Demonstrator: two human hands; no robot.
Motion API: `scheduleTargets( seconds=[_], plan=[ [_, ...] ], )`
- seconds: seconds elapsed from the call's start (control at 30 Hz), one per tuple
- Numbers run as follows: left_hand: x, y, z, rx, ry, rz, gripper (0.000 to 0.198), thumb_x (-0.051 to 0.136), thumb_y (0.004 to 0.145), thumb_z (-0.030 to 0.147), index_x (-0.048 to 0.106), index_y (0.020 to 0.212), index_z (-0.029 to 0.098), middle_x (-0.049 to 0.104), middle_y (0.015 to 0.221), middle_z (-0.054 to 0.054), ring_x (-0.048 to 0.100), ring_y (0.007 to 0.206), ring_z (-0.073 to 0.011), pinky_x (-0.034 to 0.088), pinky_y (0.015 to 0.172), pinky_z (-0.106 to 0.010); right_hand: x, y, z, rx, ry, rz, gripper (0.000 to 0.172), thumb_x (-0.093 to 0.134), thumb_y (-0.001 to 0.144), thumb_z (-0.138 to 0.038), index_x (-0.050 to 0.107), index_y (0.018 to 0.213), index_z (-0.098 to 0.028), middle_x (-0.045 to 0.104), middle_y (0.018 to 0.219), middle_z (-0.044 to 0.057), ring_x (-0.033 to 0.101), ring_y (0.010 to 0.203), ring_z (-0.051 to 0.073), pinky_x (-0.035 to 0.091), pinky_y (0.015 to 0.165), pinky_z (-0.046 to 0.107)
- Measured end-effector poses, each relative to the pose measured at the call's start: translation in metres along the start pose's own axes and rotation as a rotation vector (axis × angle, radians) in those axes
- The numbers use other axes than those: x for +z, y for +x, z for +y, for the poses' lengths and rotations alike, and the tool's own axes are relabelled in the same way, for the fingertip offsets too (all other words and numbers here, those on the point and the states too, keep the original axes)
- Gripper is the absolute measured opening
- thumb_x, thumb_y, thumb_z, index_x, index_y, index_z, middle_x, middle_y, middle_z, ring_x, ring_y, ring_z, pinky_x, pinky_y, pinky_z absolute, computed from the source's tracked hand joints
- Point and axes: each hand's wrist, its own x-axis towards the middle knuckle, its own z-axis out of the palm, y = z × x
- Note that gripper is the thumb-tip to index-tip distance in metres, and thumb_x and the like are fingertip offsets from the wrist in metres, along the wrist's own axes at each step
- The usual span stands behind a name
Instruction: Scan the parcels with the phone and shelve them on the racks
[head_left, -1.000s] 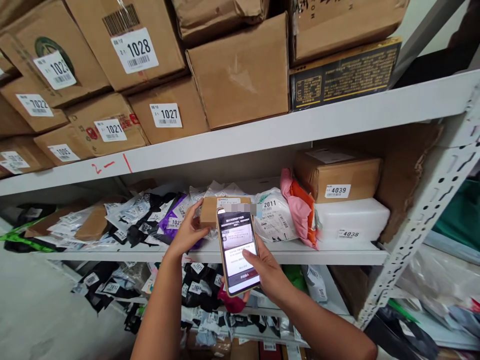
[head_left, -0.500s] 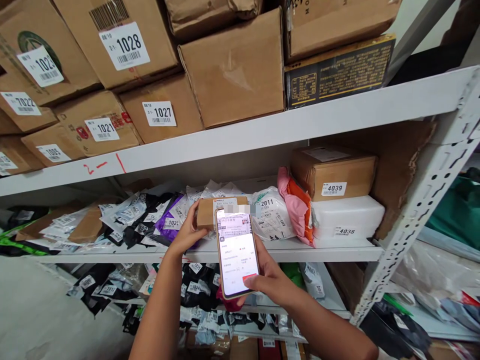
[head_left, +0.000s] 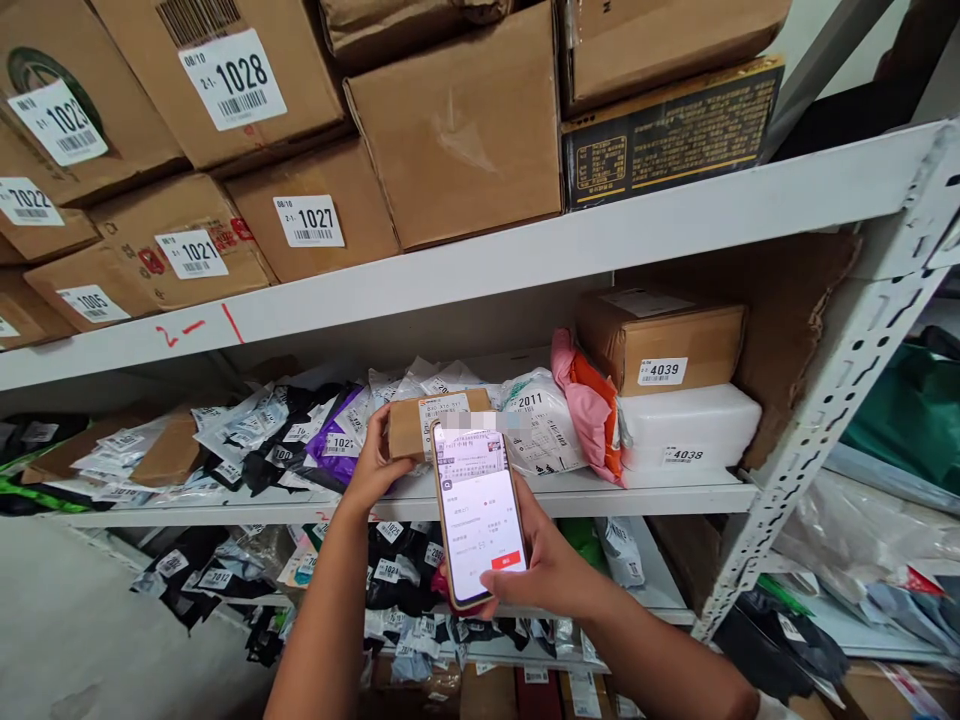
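My left hand grips the left end of a small brown cardboard parcel with a white label, standing on the middle shelf. My right hand holds a smartphone upright just in front of the parcel. The phone's lit screen shows a white form with a red button near the bottom, and my thumb rests beside that button. The phone hides the parcel's lower right part.
Numbered bags crowd the middle shelf, among them a purple bag 1027 and white bag 2011. Box 4039 sits on white box 4038. Cartons 1028 and 1027 fill the shelf above. More bags lie below.
The phone screen went from a dark dialog to a white form with a red button. My right thumb slid down the screen. The view drifted slightly; the left hand stayed on the parcel.
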Motion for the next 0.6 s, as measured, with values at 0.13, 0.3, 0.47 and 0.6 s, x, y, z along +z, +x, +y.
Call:
scheduleTargets(
  seconds=[0.13,0.3,0.47,0.6],
  plan=[
    [-0.001,-0.001,-0.002,-0.003,-0.005,-0.007,0.086,0.074,0.063,0.018,0.032,0.138,0.027,0.039,0.143,-0.008,0.038,0.134,-0.0286,0.033,0.110,-0.038,0.002,-0.001,-0.001,0.007,0.000,0.012,0.094,0.081,0.075,-0.012,0.017,0.142,-0.030,0.057,0.127,0.016,0.070,0.092,0.031,0.060,0.057,0.028],
    [-0.001,-0.002,-0.002,-0.010,0.001,-0.003,0.087,0.074,0.062,0.017,0.033,0.138,0.026,0.039,0.145,-0.008,0.037,0.135,-0.0290,0.032,0.110,-0.038,0.003,-0.003,0.001,0.013,-0.023,0.012,0.091,0.080,0.077,-0.014,0.018,0.142,-0.031,0.057,0.127,0.015,0.070,0.094,0.031,0.060,0.056,0.027],
    [0.001,-0.002,-0.001,-0.013,-0.008,0.016,0.086,0.076,0.061,0.019,0.035,0.137,0.024,0.041,0.144,-0.009,0.040,0.133,-0.0293,0.035,0.109,-0.039,0.007,0.000,0.004,0.008,0.001,-0.021,0.094,0.084,0.072,-0.011,0.022,0.139,-0.031,0.063,0.118,0.012,0.070,0.095,0.033,0.059,0.055,0.025],
    [0.003,-0.002,0.003,-0.005,-0.028,0.013,0.087,0.079,0.063,0.021,0.035,0.137,0.024,0.043,0.144,-0.011,0.047,0.128,-0.0293,0.042,0.104,-0.039,0.017,0.004,0.001,0.029,0.024,-0.046,0.089,0.082,0.072,-0.009,0.026,0.137,-0.030,0.062,0.118,0.011,0.070,0.096,0.032,0.060,0.053,0.022]
  ],
)
